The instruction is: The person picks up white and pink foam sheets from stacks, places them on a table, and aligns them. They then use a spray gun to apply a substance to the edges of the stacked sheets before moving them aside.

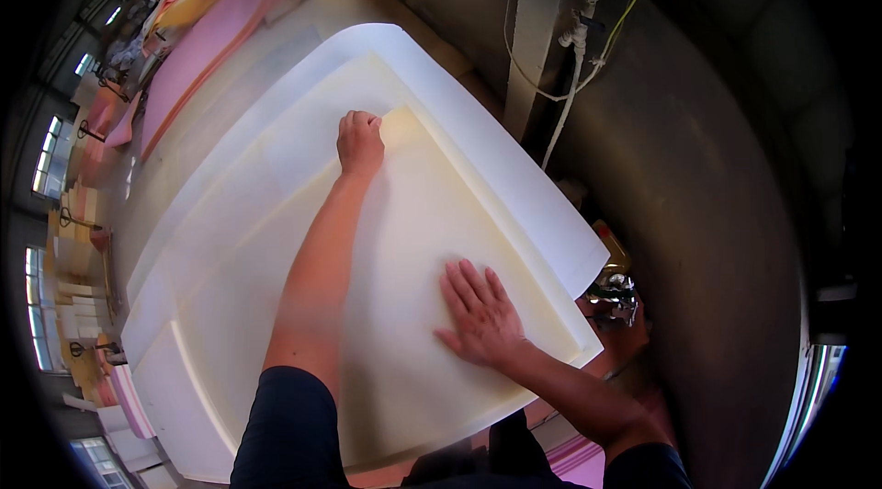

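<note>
Left hand (360, 142) stretched out to the far corner of the top cream foam sheet (386, 305), fingers curled shut into a pinching grip on that corner, which looks slightly lifted off the layer beneath. Right hand (480, 314) spread flat, fingers open and apart, palm pressing down on the same sheet near its right edge, gripping nothing.

Top sheet lying on a stack of foam sheets that covers most of the worktop (276, 48), its near edge close to the body, its far corner short of the far edge of the layer below. Probably at an early point: corner just taken up, the rest of the sheet lying flat and unmoved, so lifting, peeling or aligning appears mostly still to do.

Counted in the stack: at least three layers showing, namely the cream top sheet, a paler sheet (276, 149) under it, and a white sheet (514, 167) jutting out widest toward the right and far edges. Exact number underneath impossible to tell. Two hands, one person.

Beyond the far-left edge of the worktop, pink foam sheets (197, 48) piled long; number unclear. Off the right edge, a grey wall (698, 167) with one white pipe (579, 39) and one yellow-green cable (634, 2).
</note>
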`<state>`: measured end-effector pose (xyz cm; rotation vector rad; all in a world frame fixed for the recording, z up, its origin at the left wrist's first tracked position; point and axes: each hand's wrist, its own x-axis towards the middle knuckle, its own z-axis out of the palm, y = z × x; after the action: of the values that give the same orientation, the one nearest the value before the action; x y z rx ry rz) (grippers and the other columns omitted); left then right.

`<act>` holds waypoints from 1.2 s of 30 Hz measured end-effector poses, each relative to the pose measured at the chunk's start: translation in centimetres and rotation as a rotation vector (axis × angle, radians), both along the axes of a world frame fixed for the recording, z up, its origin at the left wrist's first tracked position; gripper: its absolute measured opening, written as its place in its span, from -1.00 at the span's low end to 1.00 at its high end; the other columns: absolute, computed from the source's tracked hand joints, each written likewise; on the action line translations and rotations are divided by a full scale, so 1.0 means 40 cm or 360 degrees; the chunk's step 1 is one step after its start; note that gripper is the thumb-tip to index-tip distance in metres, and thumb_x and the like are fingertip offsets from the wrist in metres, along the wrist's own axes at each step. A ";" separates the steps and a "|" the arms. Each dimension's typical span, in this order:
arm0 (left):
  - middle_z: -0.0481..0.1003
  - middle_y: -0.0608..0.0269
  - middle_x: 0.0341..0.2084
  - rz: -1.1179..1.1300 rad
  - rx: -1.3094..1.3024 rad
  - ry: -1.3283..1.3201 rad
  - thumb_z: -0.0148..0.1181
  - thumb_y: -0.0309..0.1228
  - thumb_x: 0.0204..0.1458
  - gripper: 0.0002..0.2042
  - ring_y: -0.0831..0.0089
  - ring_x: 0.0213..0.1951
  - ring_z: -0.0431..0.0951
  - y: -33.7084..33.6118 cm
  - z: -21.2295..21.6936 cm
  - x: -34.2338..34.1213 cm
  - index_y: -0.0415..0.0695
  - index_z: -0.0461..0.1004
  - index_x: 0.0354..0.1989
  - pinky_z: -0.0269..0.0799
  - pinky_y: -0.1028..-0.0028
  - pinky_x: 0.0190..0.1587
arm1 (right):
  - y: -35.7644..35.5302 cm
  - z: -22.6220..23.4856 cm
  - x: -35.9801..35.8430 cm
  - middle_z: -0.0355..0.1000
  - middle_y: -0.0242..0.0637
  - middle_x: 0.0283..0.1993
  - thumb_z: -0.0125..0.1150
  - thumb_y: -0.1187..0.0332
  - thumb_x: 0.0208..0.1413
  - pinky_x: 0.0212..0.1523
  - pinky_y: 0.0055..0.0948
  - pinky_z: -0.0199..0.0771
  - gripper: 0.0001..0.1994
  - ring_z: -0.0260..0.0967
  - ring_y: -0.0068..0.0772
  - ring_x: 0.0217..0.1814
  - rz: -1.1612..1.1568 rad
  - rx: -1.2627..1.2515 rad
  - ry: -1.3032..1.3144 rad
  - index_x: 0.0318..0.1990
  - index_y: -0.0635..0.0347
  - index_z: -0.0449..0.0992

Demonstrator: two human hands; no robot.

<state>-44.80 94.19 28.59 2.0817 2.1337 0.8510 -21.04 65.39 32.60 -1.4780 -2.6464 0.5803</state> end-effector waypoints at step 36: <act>-0.18 -0.09 0.45 0.0262 -0.0787 0.0761 -0.24 -0.04 0.32 -0.30 0.07 0.47 -0.19 -0.605 -0.063 -0.195 -0.35 -0.17 0.42 -0.25 0.13 0.44 | -0.338 -0.332 0.739 0.48 -0.13 -0.06 0.35 0.41 -0.06 0.00 -0.23 0.47 -0.58 0.45 -0.05 -0.06 -0.2542 0.0665 0.1384 0.00 0.27 0.47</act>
<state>-52.62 69.99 26.08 1.9923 2.4235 -0.2030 8.51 51.87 19.32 -1.8893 -0.4838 0.2786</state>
